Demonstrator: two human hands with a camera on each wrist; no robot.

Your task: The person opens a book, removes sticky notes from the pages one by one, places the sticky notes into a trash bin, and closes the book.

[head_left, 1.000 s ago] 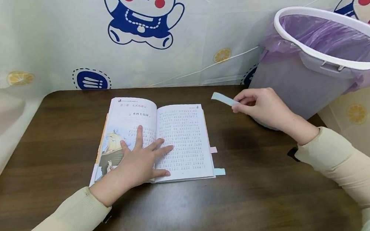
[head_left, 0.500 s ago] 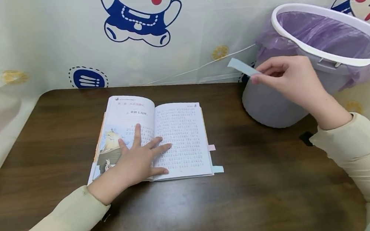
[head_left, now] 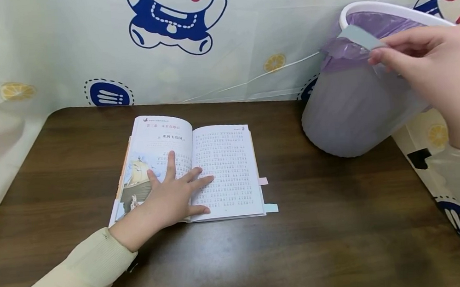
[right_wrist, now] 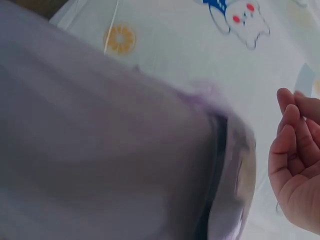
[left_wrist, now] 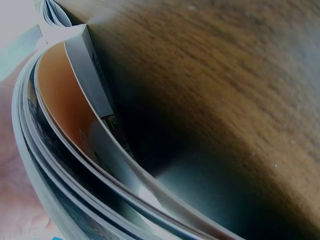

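Note:
An open book with printed pages and a ship picture lies on the dark wooden table. Across its left page and the fold rests my left hand, fingers spread and straight. In the left wrist view, page edges curve beside that hand. My right hand pinches a pale blue paper strip between thumb and fingers, near the front rim of a grey trash bin. The right wrist view shows the same hand beside the bin's side, with the strip partly visible.
A purple bag lines the bin, which has a white rim and stands at the table's back right. A pink tab and a blue tab stick out from the book's right edge. A patterned curtain hangs behind.
My right hand has moved right and up with the blue strip, from beside the book to the bin's rim. The left hand has stayed on the book.

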